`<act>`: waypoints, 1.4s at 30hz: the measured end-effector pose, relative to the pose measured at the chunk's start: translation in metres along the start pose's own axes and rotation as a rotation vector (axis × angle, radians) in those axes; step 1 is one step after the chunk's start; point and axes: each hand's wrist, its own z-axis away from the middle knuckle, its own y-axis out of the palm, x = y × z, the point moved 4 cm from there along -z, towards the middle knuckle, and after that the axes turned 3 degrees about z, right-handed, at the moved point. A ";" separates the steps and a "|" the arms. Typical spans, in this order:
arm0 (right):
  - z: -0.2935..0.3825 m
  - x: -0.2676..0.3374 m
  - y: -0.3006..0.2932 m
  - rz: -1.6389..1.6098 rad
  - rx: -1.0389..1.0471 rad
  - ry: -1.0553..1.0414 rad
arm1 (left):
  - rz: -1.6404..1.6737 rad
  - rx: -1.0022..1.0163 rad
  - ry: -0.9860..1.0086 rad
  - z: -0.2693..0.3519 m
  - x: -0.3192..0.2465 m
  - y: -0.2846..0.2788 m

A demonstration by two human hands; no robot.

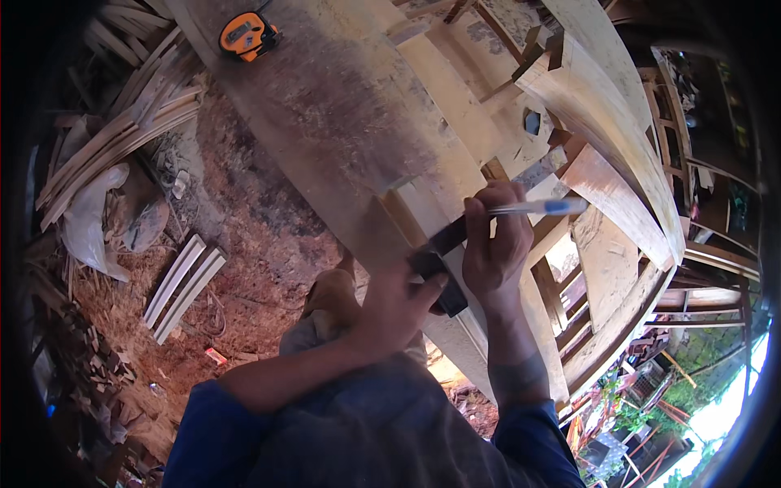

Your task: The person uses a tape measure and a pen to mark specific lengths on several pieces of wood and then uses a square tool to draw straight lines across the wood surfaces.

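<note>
A length of planed timber (421,207) lies on the workbench top before me. Across it sits a dark try square (450,293), its thick stock along the near side and its blade reaching over the wood. My left hand (396,299) grips the stock, with the thumb on top; some of its fingers are hidden or blurred. My right hand (499,238) holds a pen (537,208) with a blue part towards its outer end. That hand rests over the timber beside the blade. The pen's tip is hidden by the fingers.
An orange tape measure (244,36) lies at the bench's far left. Wooden frame pieces and boards (586,104) stack up on the right. Short wood strips (186,290) and a white plastic bag (91,219) are on the sawdust-covered floor (244,268) at left, near piled timber strips (128,140).
</note>
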 end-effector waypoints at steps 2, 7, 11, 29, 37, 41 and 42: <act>0.005 -0.003 -0.011 0.125 -0.070 -0.025 | 0.049 -0.003 -0.001 0.003 0.002 0.001; 0.008 0.002 -0.039 0.071 -0.056 0.512 | -0.870 0.022 0.618 0.029 -0.044 0.008; 0.002 0.010 -0.040 0.122 0.074 0.600 | -1.026 -0.038 0.964 0.036 -0.063 -0.002; -0.014 -0.029 0.005 -0.512 -0.164 0.565 | -0.150 -0.063 -0.100 -0.003 -0.007 -0.020; 0.001 -0.008 0.009 -0.569 -0.007 0.316 | 0.034 -0.099 0.049 -0.008 0.006 -0.019; -0.004 0.007 0.007 -0.257 0.158 0.182 | -0.167 -0.069 0.163 -0.011 0.009 -0.022; -0.004 0.007 0.008 -0.255 0.182 0.154 | -0.081 -0.079 0.149 -0.011 0.007 -0.019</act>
